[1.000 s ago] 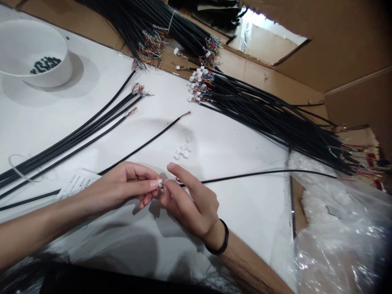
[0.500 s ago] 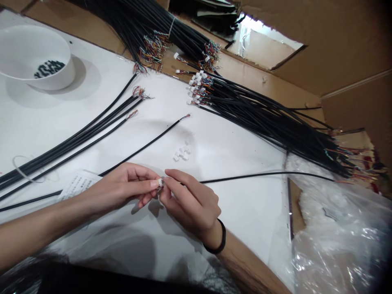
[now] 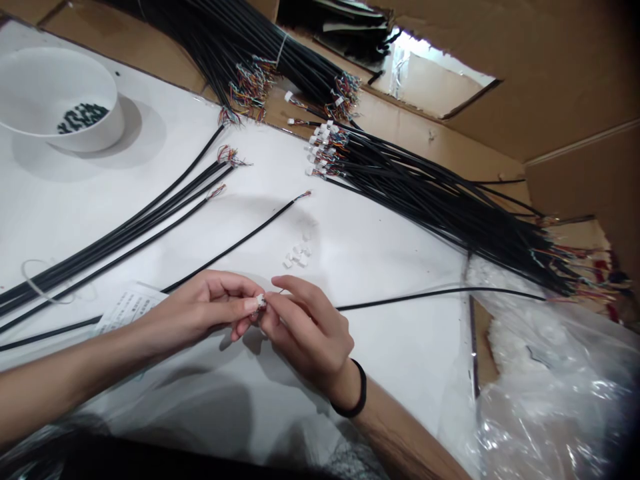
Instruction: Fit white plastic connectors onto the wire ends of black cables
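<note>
Between thumb and fingers my left hand (image 3: 220,303) pinches a small white connector (image 3: 261,303). My right hand (image 3: 307,327) is closed against the connector's right side, its thumb and forefinger pinching thin wires that are mostly hidden by the fingers. A black cable (image 3: 430,295) runs from behind my right hand toward the right. Just beyond my hands several loose white connector housings (image 3: 299,256) lie on the white table (image 3: 380,247). One single cable (image 3: 240,240) with bared wire ends slants past my left hand.
A white bowl (image 3: 107,120) with small dark pieces stands at the far left. Cables with bare ends (image 3: 135,220) lie on the left. A bundle with white connectors (image 3: 425,193) lies at the right, near clear plastic bags (image 3: 565,393). A printed label (image 3: 130,307) sits under my left forearm.
My right fingers have shifted slightly at the connector, and a thin wire now shows above the right forefinger. The whole view has dropped a little; the left hand keeps its pinch.
</note>
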A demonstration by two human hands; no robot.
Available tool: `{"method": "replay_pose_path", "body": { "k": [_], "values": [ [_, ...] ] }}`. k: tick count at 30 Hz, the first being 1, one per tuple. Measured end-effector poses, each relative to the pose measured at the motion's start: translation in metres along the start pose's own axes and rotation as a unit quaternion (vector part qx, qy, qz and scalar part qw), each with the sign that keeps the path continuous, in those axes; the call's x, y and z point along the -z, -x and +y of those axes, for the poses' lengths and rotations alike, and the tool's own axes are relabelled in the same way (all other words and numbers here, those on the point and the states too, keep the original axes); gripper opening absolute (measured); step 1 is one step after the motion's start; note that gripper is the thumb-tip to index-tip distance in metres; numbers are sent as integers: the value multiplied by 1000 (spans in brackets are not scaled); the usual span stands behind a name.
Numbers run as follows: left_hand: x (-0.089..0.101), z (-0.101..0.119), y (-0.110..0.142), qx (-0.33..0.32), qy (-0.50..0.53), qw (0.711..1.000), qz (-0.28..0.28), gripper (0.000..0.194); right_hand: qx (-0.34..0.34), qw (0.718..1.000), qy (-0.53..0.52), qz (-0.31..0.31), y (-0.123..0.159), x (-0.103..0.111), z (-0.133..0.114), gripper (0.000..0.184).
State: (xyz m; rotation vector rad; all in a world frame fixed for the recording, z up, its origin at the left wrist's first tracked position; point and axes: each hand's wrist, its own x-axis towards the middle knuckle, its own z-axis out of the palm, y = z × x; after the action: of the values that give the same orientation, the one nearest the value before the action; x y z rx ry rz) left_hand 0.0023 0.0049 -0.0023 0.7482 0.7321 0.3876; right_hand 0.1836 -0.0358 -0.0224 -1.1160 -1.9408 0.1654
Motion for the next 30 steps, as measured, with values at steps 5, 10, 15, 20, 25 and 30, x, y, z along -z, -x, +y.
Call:
{"method": "replay_pose_path", "body": {
  "k": [5, 10, 15, 20, 25, 30],
  "values": [
    [-1, 1, -1, -7, 0, 1000, -5, 19, 8, 1000, 1, -8, 2, 1, 1, 20],
    [-1, 1, -1, -7, 2, 1000, -2, 18, 17, 999, 0, -34, -1, 4, 2, 22],
    [-2, 3, 0, -11, 15, 1000, -1, 16, 22, 997, 6, -70, -2, 10, 2, 19],
    [-4, 4, 0, -10, 10, 1000, 10, 15, 23, 996, 24, -78, -1, 12, 1, 15],
    [-5, 4, 1, -20, -10, 1000, 17, 14, 46, 996, 10, -70, 3, 7, 7, 19],
    [-4, 2, 3, -16, -39, 999, 25, 14, 54, 995, 19, -80, 2, 6, 8, 18]
  ]
}}
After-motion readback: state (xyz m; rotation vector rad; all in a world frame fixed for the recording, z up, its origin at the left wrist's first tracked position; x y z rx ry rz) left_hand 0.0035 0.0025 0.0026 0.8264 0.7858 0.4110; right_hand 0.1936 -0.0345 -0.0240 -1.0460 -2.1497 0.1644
